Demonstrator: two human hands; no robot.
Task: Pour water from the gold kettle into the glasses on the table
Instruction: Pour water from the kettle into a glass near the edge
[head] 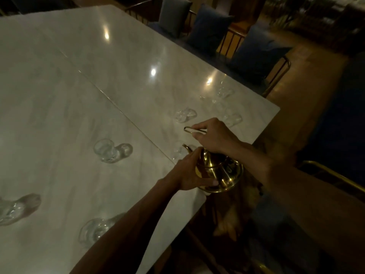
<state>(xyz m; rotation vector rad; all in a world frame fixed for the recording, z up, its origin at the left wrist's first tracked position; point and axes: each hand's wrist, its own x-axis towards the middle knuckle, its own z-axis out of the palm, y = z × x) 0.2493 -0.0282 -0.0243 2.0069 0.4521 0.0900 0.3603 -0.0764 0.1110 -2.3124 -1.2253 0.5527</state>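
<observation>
While blurred glasses (110, 150) stand scattered over the marble table (59, 95) to the left, the left hand (189, 174) cups the gold kettle (217, 171) at the near right edge. Just above, the right hand (215, 138) grips its thin handle (194, 129).

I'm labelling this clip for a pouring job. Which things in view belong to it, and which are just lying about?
Part of the job:
gold kettle
right hand, gripping its handle
left hand, holding its body
glasses spread over the table

Just about:
blue cushions
chair frames beside the table
</observation>
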